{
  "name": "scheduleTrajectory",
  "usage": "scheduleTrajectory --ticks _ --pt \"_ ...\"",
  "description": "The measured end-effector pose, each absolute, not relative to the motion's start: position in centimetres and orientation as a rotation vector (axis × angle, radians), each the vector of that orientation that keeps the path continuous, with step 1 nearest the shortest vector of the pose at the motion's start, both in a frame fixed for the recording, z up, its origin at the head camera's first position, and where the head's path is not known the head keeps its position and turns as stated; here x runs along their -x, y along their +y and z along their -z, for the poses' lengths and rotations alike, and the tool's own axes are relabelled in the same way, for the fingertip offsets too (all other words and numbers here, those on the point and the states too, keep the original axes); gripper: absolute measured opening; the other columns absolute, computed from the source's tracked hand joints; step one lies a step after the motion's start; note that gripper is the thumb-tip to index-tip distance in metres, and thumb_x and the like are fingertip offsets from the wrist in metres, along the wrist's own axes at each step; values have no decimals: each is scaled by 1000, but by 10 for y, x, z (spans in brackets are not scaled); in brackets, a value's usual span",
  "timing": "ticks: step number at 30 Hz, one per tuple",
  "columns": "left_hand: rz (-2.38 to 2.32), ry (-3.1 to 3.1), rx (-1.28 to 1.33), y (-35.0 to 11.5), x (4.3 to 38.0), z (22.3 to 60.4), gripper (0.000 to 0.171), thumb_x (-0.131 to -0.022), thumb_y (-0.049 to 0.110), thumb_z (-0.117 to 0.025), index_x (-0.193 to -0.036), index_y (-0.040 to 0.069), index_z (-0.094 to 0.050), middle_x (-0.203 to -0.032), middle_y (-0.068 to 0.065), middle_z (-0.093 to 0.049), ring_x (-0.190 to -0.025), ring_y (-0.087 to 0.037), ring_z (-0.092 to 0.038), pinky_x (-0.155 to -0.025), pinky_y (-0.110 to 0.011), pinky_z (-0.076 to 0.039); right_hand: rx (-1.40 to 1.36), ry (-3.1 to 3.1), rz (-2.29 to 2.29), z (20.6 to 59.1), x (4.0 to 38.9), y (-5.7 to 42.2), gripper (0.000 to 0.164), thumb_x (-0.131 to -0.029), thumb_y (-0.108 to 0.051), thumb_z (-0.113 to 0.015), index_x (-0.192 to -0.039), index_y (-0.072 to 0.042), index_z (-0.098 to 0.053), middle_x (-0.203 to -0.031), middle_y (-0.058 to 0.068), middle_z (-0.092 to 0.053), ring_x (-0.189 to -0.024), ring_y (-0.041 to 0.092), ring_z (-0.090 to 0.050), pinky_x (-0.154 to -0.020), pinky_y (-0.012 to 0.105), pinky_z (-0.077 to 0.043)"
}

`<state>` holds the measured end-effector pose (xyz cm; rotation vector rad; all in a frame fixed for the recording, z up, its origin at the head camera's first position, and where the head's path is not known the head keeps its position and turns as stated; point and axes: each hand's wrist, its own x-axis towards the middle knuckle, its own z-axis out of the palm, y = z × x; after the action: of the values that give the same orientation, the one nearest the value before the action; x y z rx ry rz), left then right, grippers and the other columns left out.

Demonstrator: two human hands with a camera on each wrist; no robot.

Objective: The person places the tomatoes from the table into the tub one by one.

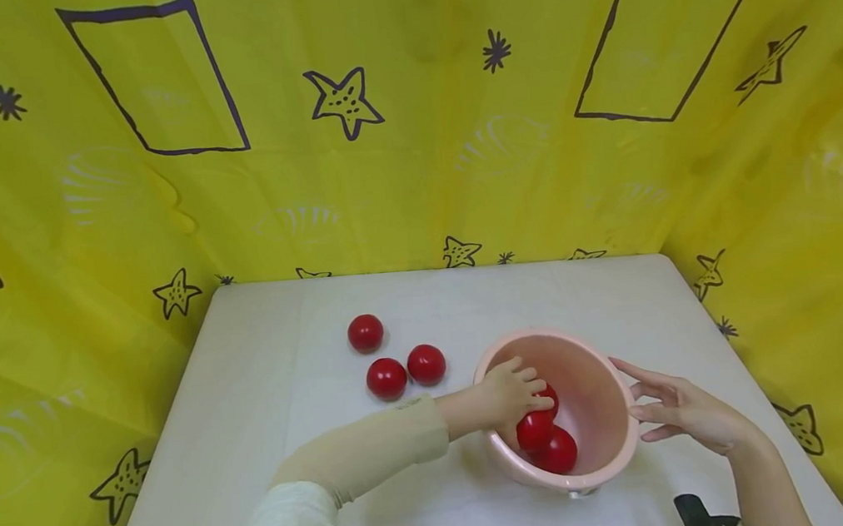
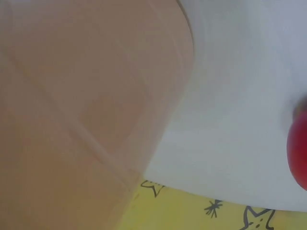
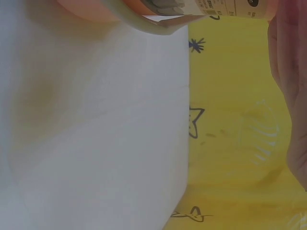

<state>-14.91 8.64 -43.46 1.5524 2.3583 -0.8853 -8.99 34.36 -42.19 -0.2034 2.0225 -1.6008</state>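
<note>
Yellow curtain [image 1: 413,172] backs white table [image 1: 185,484]. Pink bucket [image 1: 594,390] at five o'clock in head view, three red balls [image 1: 556,453] inside. Left hand [image 1: 506,393] enters from bucket's nine o'clock, over balls; cannot tell if it grips one. Right hand [image 1: 686,411], fingers spread, touches bucket at three o'clock. Loose balls [image 1: 426,364] at ten.

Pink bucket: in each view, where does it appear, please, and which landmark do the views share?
Head: pink bucket, right of centre, in the lower half.
Left wrist: fills the left side, blurred.
Right wrist: at the top edge, partly cut off.
Shared landmark: yellow curtain with dark stars.
</note>
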Motion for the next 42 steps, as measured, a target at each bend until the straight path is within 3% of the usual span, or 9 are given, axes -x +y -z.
scheduleTrajectory --ticks 10,18,31,37,42 --pt "1060 2313 -1335 96 146 438 86 -68 68 -59 -139 50 -15 -144 23 -22 -132 -5 -17 -108 -32 -13 197 2040 1579 423 91 344 59 -92 -8 -51 -143 -26 -29 -99 4 -54 -84 17 -62 -72 49 -50" --pt "1141 2262 -1245 100 146 440 85 -72 64 -58 -140 49 -9 -147 21 -16 -134 -6 -12 -110 -30 -9 212 2026 1593 423 90 346 59 -92 -7 -50 -143 -27 -30 -98 3 -55 -84 16 -62 -72 48 -50" --pt "1239 2277 -1297 100 146 442 79 -73 66 -53 -139 50 -11 -143 22 -19 -129 -5 -16 -104 -28 -15 230 2016 1611 424 90 346 60 -92 -6 -50 -144 -25 -28 -98 3 -56 -82 17 -63 -72 49 -49" --pt "1026 2370 -1453 97 149 443 78 -71 65 -59 -137 49 -21 -139 19 -28 -127 -6 -22 -103 -29 -20 221 2022 1604 425 90 346 59 -92 -7 -50 -144 -25 -28 -98 3 -55 -84 17 -63 -72 49 -50" --pt "673 2486 -1622 95 153 439 71 -76 61 -58 -138 41 -29 -138 14 -34 -127 -9 -27 -107 -35 -20 217 2014 1604 426 90 346 59 -92 -7 -50 -144 -25 -27 -99 2 -54 -84 15 -62 -72 49 -49"
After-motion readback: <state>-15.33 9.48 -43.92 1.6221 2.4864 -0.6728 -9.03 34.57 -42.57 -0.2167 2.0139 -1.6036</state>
